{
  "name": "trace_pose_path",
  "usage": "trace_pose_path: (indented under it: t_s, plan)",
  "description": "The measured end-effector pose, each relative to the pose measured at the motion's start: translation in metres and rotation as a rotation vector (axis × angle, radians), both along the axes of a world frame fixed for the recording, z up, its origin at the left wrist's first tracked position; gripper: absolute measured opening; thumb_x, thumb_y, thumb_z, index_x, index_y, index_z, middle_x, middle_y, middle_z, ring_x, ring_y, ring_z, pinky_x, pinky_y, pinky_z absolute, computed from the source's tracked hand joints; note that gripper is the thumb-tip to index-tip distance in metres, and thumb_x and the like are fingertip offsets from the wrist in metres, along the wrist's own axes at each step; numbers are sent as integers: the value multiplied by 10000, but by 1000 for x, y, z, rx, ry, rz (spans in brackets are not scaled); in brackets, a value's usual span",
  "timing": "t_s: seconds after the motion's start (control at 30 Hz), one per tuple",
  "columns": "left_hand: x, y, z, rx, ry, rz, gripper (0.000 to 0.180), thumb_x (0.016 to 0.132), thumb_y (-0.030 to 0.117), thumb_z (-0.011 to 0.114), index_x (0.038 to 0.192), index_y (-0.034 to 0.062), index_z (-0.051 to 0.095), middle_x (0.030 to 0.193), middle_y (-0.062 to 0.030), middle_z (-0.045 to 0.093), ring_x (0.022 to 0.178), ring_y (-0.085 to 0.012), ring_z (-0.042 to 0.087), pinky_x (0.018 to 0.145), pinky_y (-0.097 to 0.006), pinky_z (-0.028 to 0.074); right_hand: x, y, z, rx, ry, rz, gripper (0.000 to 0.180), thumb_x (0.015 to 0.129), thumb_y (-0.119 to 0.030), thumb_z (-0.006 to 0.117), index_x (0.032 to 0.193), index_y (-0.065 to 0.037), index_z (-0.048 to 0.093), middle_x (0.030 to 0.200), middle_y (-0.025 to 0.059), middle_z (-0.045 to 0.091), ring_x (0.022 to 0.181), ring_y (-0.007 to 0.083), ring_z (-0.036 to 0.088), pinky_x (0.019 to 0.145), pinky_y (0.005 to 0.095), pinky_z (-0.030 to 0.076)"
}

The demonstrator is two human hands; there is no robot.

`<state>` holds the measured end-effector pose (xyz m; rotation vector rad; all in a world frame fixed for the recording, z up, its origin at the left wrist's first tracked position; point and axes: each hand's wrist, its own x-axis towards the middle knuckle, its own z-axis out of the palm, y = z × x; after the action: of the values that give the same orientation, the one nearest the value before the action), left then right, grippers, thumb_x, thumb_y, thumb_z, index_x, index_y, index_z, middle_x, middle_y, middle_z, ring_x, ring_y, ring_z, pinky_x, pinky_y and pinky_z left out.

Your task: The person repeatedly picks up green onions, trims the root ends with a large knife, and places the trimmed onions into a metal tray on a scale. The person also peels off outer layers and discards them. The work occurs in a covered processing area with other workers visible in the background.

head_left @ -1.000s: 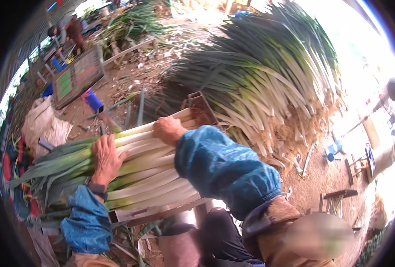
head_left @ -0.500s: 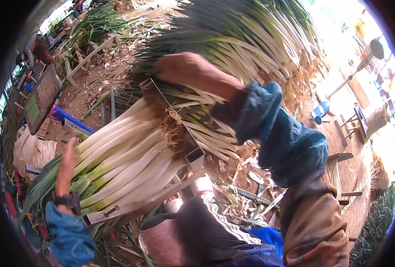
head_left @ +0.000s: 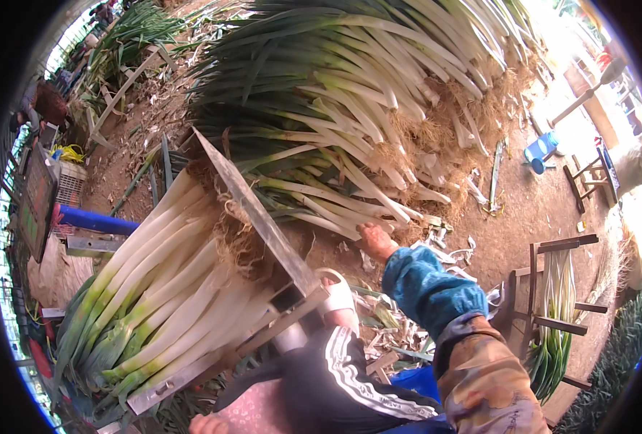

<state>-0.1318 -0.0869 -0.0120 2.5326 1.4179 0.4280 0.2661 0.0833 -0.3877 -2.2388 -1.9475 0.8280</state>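
Note:
A thick row of long green onions (head_left: 169, 275) lies in a metal frame (head_left: 252, 206) on my left, roots against its upright plate and green tops toward the lower left. Beyond the frame spreads a large pile of green onions (head_left: 364, 94), their roots toward the right. At the pile's near edge my right hand (head_left: 377, 242) has its fingers closed around the white end of a green onion (head_left: 332, 228). Only part of my left hand (head_left: 209, 424) shows, at the lower edge beside my knee, away from the onions; its fingers are mostly cut off.
At the right stands a wooden rack (head_left: 563, 322) with a bunch of green onions in it. Behind it are a small stool (head_left: 588, 181) and a blue container (head_left: 541, 148). A dark flat panel (head_left: 35, 202) and a blue bar (head_left: 97, 219) are on the left. Peeled scraps litter the ground.
My right hand has come down from above the frame's far end to the near edge of the pile. My left hand has left the framed onions for the lower edge. The view has shifted.

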Motion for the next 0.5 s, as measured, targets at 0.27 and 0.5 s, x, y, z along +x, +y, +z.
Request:
trace_pose_path:
  t_s: [0.27, 0.5]
  plan:
    - [3, 27, -42, -122, -59, 59, 290, 952, 117, 488, 1024, -145, 587, 979, -288, 611, 902, -463, 584, 828, -545, 463, -17, 65, -53, 239, -136, -210, 434, 807, -232, 630, 1185, -55, 511, 1139, 152, 523, 1093, 364, 499, 875, 487, 442]
    - [12, 45, -34, -242, 23, 109, 246, 867, 20, 499, 1026, -151, 577, 1002, -286, 600, 942, -475, 558, 841, -546, 455, 1, 94, -74, 125, -38, -211, 433, 737, -288, 729, 1050, -46, 555, 1025, 199, 610, 999, 374, 588, 849, 485, 479]
